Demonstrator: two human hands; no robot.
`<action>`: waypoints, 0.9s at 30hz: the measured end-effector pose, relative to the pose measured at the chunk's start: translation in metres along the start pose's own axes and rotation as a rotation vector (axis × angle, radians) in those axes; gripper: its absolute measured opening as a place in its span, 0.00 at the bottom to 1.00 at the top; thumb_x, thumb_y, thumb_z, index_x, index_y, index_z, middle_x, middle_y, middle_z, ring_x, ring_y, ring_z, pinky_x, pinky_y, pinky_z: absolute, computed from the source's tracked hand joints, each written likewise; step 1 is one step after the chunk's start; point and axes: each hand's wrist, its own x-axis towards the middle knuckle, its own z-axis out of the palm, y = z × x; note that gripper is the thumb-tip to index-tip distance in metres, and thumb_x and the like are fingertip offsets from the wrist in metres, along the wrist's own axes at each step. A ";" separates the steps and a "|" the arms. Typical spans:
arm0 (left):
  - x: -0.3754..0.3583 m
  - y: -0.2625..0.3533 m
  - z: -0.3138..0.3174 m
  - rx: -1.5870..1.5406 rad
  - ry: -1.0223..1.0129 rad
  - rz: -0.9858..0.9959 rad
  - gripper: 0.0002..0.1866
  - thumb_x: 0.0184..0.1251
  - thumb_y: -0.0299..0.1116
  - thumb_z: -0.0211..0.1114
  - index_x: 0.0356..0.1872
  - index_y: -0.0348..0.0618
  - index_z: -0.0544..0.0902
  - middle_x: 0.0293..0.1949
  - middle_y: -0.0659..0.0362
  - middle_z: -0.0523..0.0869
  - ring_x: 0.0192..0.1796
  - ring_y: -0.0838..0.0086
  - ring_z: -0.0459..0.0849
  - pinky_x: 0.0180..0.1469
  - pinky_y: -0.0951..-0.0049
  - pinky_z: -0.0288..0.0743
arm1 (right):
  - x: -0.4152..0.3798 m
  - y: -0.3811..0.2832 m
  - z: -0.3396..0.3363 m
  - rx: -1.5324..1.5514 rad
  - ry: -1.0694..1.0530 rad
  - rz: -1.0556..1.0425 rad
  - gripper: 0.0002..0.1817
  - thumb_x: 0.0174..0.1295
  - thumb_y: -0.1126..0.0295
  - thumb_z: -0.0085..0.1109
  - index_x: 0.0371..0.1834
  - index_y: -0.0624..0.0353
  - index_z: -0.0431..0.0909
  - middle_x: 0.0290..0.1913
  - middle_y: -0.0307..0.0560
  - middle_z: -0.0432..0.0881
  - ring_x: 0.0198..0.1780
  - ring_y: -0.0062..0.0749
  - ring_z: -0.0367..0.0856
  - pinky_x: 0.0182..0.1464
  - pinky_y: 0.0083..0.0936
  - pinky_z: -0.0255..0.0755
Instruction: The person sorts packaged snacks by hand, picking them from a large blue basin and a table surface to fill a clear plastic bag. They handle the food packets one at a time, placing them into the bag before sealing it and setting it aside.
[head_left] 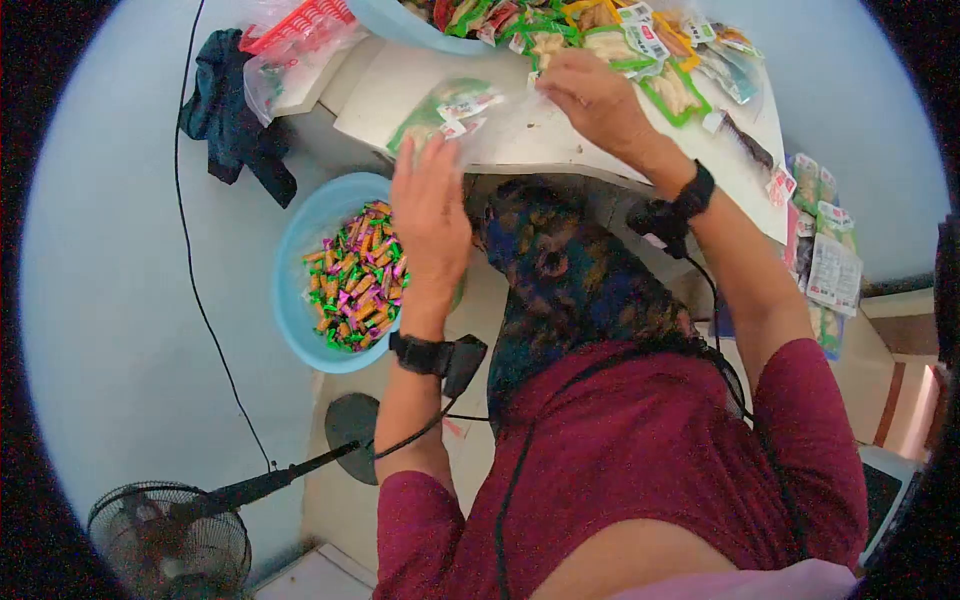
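Observation:
My left hand (pixel 430 205) is stretched out flat, its blurred fingertips against a clear plastic bag (pixel 470 105) on the white table. Inside that bag lies a green and white food packet (pixel 430 118). My right hand (pixel 597 108) is closed in a pinch at the bag's other side, where thin see-through plastic seems to reach its fingers. Just beyond the right hand is a pile of sealed food packets (pixel 610 45) with green, yellow and red edges. Both wrists wear black straps with cables.
A light blue basin (pixel 290 275) full of small wrapped sweets (pixel 358 280) stands below the table's left. Another blue basin (pixel 415 25) sits at the table's back. More packets (pixel 830 250) are stacked at right. A fan (pixel 170 540) stands lower left; a black cable hangs along the wall.

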 end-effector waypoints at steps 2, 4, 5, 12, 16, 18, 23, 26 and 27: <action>0.013 0.012 -0.032 -0.143 0.001 -0.117 0.14 0.70 0.28 0.56 0.53 0.39 0.81 0.53 0.50 0.83 0.64 0.54 0.74 0.66 0.59 0.64 | 0.019 -0.015 -0.019 0.168 -0.001 0.067 0.05 0.60 0.69 0.59 0.30 0.57 0.78 0.32 0.44 0.78 0.36 0.39 0.79 0.37 0.31 0.74; 0.023 0.028 -0.058 -0.335 -0.010 -0.252 0.13 0.71 0.29 0.56 0.52 0.38 0.82 0.53 0.50 0.83 0.62 0.59 0.76 0.64 0.63 0.66 | 0.035 -0.034 -0.049 0.329 -0.075 0.225 0.05 0.62 0.69 0.59 0.32 0.59 0.78 0.32 0.42 0.79 0.35 0.30 0.78 0.37 0.27 0.73; 0.021 0.027 -0.059 -0.554 0.020 -0.362 0.11 0.72 0.29 0.58 0.49 0.36 0.83 0.48 0.54 0.86 0.54 0.69 0.81 0.58 0.70 0.70 | 0.042 -0.047 -0.069 0.406 -0.151 0.347 0.05 0.64 0.70 0.59 0.35 0.61 0.78 0.35 0.41 0.79 0.36 0.25 0.76 0.38 0.25 0.73; -0.002 0.088 -0.092 -0.768 -0.156 -0.607 0.10 0.69 0.30 0.62 0.44 0.35 0.86 0.35 0.62 0.87 0.36 0.82 0.79 0.42 0.81 0.70 | 0.011 -0.077 -0.119 0.955 -0.158 0.665 0.07 0.63 0.68 0.60 0.32 0.60 0.79 0.28 0.40 0.80 0.32 0.26 0.78 0.35 0.24 0.73; -0.027 0.110 -0.094 -0.733 -0.197 -0.631 0.09 0.68 0.33 0.63 0.41 0.39 0.87 0.27 0.67 0.84 0.22 0.89 0.68 0.25 0.85 0.58 | -0.024 -0.095 -0.137 0.877 -0.149 0.626 0.11 0.68 0.65 0.57 0.31 0.60 0.78 0.25 0.34 0.79 0.28 0.16 0.78 0.32 0.17 0.69; -0.028 0.118 -0.095 -0.719 -0.204 -0.588 0.09 0.68 0.33 0.63 0.40 0.39 0.87 0.26 0.68 0.84 0.21 0.90 0.65 0.23 0.86 0.55 | -0.031 -0.106 -0.151 0.890 -0.141 0.700 0.10 0.68 0.65 0.57 0.31 0.60 0.78 0.25 0.34 0.79 0.27 0.16 0.79 0.31 0.15 0.69; -0.031 0.127 -0.089 -0.744 -0.179 -0.626 0.08 0.68 0.30 0.63 0.39 0.37 0.86 0.29 0.64 0.86 0.24 0.88 0.73 0.26 0.86 0.59 | -0.040 -0.103 -0.150 0.928 -0.185 0.711 0.11 0.67 0.65 0.57 0.32 0.61 0.79 0.25 0.34 0.79 0.26 0.16 0.79 0.29 0.16 0.70; -0.037 0.123 -0.084 -0.791 -0.123 -0.618 0.07 0.68 0.29 0.63 0.41 0.36 0.84 0.31 0.61 0.87 0.30 0.83 0.81 0.30 0.85 0.67 | -0.045 -0.102 -0.144 0.957 -0.191 0.739 0.11 0.67 0.64 0.58 0.32 0.61 0.79 0.25 0.35 0.79 0.25 0.17 0.79 0.30 0.16 0.71; -0.040 0.121 -0.083 -0.764 -0.127 -0.595 0.07 0.69 0.29 0.63 0.42 0.36 0.83 0.32 0.59 0.87 0.33 0.81 0.83 0.32 0.84 0.69 | -0.046 -0.100 -0.143 0.942 -0.198 0.742 0.12 0.67 0.64 0.58 0.32 0.61 0.79 0.25 0.35 0.79 0.25 0.17 0.78 0.30 0.16 0.72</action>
